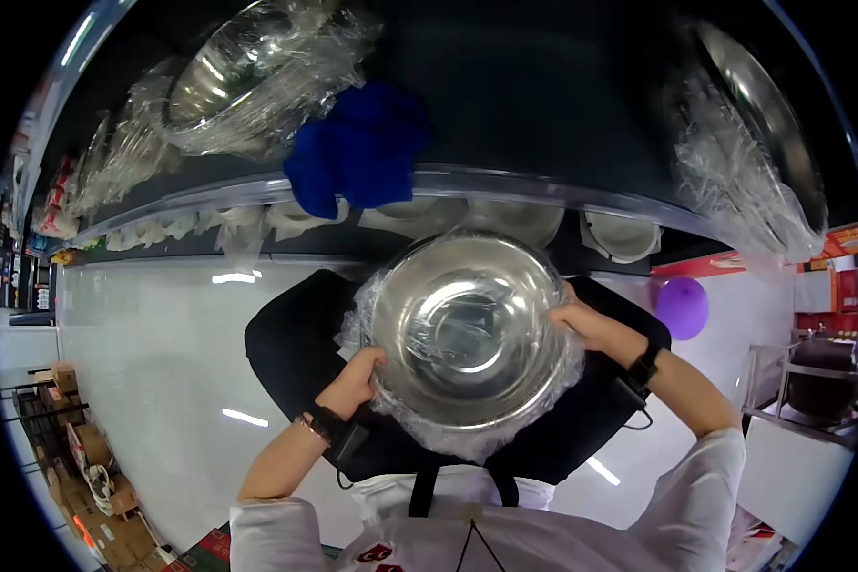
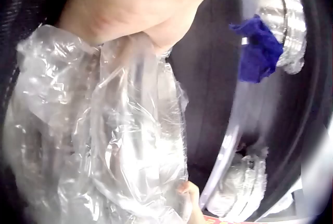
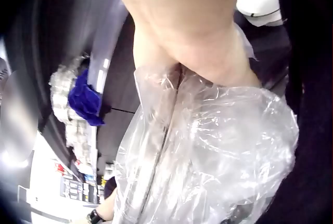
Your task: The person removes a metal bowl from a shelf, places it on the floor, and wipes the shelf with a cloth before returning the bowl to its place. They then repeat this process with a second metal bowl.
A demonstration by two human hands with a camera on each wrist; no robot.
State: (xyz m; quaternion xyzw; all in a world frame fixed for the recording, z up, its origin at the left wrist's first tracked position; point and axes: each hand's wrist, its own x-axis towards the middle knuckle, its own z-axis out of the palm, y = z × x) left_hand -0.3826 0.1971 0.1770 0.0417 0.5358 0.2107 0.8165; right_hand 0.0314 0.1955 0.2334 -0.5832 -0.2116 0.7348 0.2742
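Observation:
A shiny steel basin [image 1: 467,329] faces up in front of the person's body, its outside covered in crinkled clear plastic wrap [image 1: 477,440]. My left hand [image 1: 353,381] grips its rim on the left side, thumb over the edge. On the opposite side my right hand [image 1: 586,322] holds the rim the same way. Both wrist views show bunched plastic [image 2: 125,141] under the palms, which hides most of the fingers. A dark edge line of the basin [image 3: 162,143] shows through the film in the right wrist view.
On the dark shelf ahead lie a crumpled blue cloth [image 1: 362,148] and plastic-wrapped steel basins at left [image 1: 248,76] and right [image 1: 763,114]. A transparent strip [image 1: 515,183] runs along the shelf's front edge. Behind the right arm are a purple balloon [image 1: 682,307] and a metal rack [image 1: 782,381].

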